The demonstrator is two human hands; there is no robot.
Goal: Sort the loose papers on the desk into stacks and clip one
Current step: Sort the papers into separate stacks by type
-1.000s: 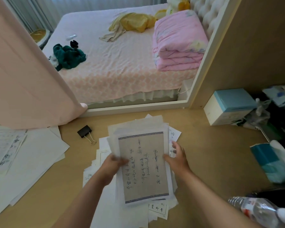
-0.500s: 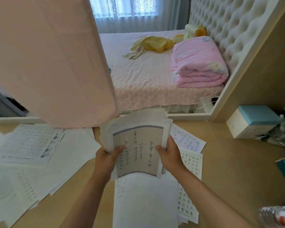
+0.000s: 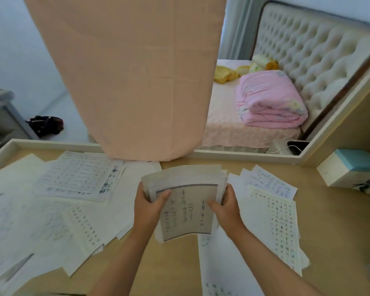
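Beige-bordered sheet tops the paper bundle point(image 3: 188, 212), held above the counter point(image 3: 333, 227), so it's the stacking step. Left grip point(image 3: 150, 207) and right grip point(image 3: 228, 207) each curl round a side edge. Next probably means squaring it, then laying it clear of the loose sheets point(image 3: 79, 178).

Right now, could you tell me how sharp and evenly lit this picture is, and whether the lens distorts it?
Head view: soft, even daylight, with no glare or hard shadows on the desk; the loose papers at far left are smeared by blur, writing unreadable; the stack gripped by the left hand and right hand is sharper; the wide lens bows the headboard.
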